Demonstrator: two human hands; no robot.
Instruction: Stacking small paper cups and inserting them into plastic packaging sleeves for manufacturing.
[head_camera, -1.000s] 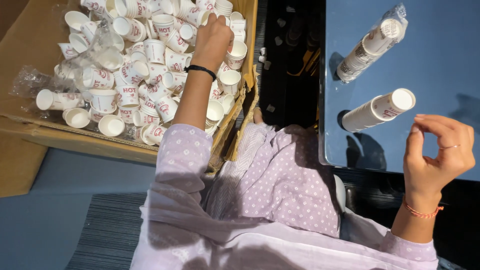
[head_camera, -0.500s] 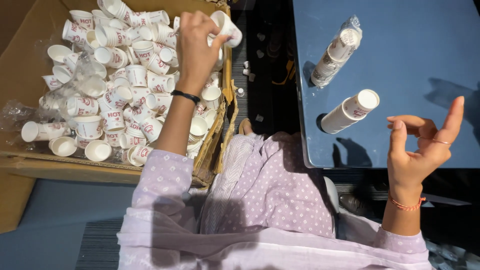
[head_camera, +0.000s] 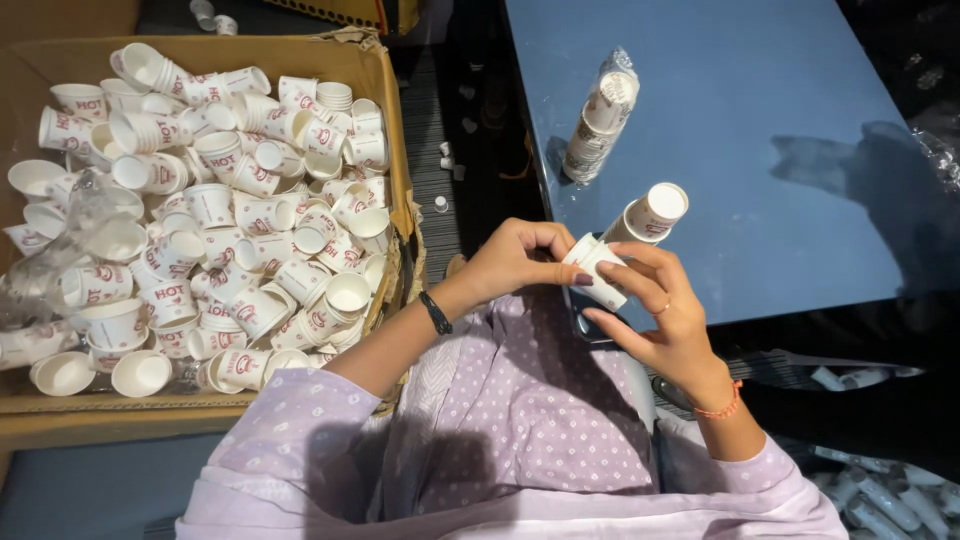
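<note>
A small stack of white paper cups (head_camera: 598, 270) is held between both hands over my lap, at the near edge of the blue table (head_camera: 760, 150). My left hand (head_camera: 515, 262) pinches its open end with thumb and fingertips. My right hand (head_camera: 655, 305) wraps around its lower side. Just beyond the hands a short bare stack of cups (head_camera: 648, 215) lies on the table. A longer stack in clear plastic wrap (head_camera: 598, 118) lies farther back.
A large cardboard box (head_camera: 385, 120) on my left is heaped with several loose white paper cups with red print (head_camera: 210, 220) and crumpled clear plastic (head_camera: 60, 260). More wrapped cup stacks (head_camera: 880, 495) lie on the floor at lower right.
My left hand came out of the box with cups and moved right to my lap. My right hand closed in from the right and now shares the hold on them.
</note>
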